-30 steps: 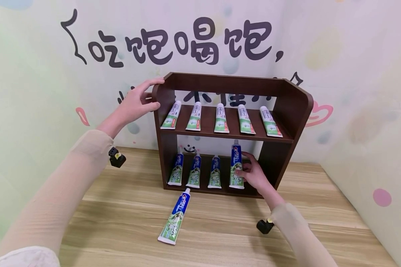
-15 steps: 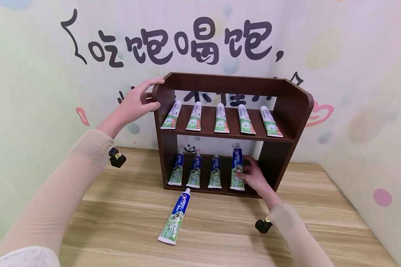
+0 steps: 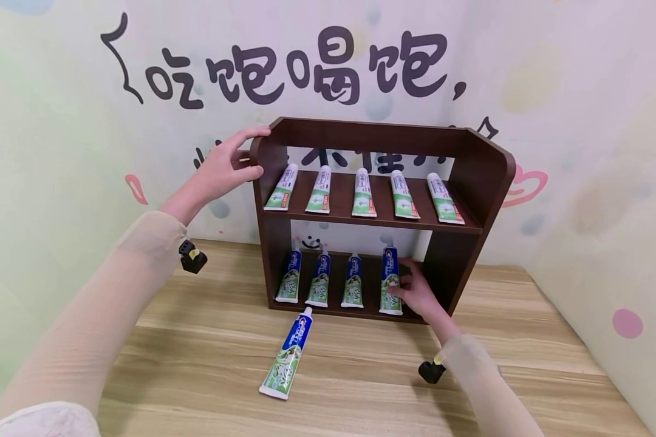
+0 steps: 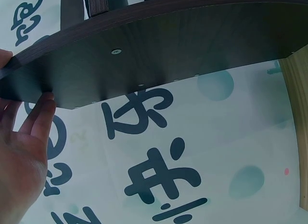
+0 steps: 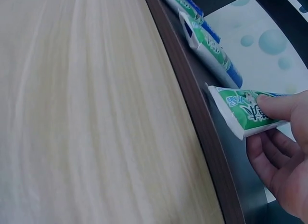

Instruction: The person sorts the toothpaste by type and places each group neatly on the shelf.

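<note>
A dark brown two-tier shelf [image 3: 317, 217] stands on the wooden table. My left hand [image 3: 224, 167] holds its left side panel near the top, thumb at the front edge; the left wrist view shows the fingers [image 4: 42, 118] at the panel's other edge. In the lower tier my right hand [image 3: 418, 294] pinches a blue and green toothpaste tube [image 3: 391, 273], its thumb on the printed face. Its flat end is close to the shelf's front lip; whether it touches the board is unclear. To its left lie three similar tubes [image 3: 353, 282].
Several white and green toothpaste tubes [image 3: 364, 194] lie in a row on the upper tier. Another blue and green toothpaste tube [image 3: 287, 355] rests on the table [image 3: 208, 376] in front of the shelf. A printed wall [image 3: 568, 121] rises close behind.
My right hand has lowered the toothpaste tube, shifting it slightly right in the lower tier. My left hand has kept its place on the side panel.
</note>
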A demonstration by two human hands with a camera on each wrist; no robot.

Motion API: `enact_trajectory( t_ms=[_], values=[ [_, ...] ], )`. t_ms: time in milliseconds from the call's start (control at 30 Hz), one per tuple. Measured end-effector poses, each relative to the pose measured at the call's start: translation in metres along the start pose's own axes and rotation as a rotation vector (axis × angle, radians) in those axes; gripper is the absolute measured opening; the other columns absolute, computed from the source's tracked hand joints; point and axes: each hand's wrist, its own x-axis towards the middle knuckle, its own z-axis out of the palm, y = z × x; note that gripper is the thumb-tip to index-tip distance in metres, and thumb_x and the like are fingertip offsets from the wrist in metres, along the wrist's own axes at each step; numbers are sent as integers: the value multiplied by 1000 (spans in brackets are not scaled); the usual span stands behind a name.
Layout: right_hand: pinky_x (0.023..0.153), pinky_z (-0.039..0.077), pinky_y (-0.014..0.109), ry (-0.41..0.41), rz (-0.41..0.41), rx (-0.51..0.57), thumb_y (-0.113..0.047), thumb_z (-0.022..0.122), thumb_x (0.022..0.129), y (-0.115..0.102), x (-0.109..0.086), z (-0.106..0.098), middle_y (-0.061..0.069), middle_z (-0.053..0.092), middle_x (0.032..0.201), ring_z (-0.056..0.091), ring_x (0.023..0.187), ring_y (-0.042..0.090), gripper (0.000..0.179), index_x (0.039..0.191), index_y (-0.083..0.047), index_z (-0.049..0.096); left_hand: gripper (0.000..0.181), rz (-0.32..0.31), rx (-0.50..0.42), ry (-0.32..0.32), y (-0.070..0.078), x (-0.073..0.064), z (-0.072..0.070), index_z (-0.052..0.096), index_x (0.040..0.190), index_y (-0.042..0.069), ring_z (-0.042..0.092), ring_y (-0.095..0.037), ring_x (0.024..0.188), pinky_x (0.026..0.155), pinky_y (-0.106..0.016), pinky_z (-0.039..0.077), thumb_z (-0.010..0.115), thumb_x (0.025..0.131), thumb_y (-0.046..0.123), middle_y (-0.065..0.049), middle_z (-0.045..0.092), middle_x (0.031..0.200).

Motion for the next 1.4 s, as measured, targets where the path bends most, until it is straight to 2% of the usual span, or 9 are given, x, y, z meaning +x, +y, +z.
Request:
enact_trajectory(
  t_ms=[167,500,633,767,1067,1233,1400],
  values=[
    [66,55,30,-8,-41,-26,-2,68,89,4,2,-1,31,64,110,66,85,20,79,153,-5,22,62,-2,5,1,1,0,0,40,150,24,57,-35,128,105,-49,52,62,93,11,7,36,159],
    [79,59,36,-71,-74,-35,3,67,88,10,4,-2,35,63,111,68,93,29,83,154,-1,17,61,-9,2,-5,0,-1,1,40,150,24,57,-34,128,104,-43,53,61,94,12,7,36,159],
    [79,58,34,-81,-89,-35,3,67,88,9,4,-2,35,63,112,67,93,30,84,155,0,16,61,-6,1,-5,0,-1,1,40,150,23,57,-34,128,105,-46,52,61,94,12,7,36,159],
    [77,56,30,-87,-92,-45,2,68,87,8,4,-1,35,63,112,65,94,30,86,155,1,16,61,-5,6,-2,0,0,0,40,150,23,58,-34,127,105,-45,52,61,93,12,7,36,159],
    [79,52,28,-101,-28,-67,-3,67,89,14,3,0,33,60,119,62,100,29,81,155,1,19,60,-5,-1,-3,0,0,1,40,150,20,56,-36,129,106,-48,51,60,94,11,5,36,159],
    [88,53,38,-117,19,-87,-8,66,92,13,1,-1,31,56,124,60,109,35,78,155,0,20,60,-6,-3,-3,1,1,1,40,150,21,56,-35,129,107,-50,50,61,94,12,6,35,160],
    [93,53,44,-125,36,-111,-11,67,92,12,1,-2,32,54,128,58,115,39,78,155,-1,22,60,-6,3,2,1,0,1,40,150,21,58,-34,127,103,-43,53,60,94,11,7,36,159]
  ],
)
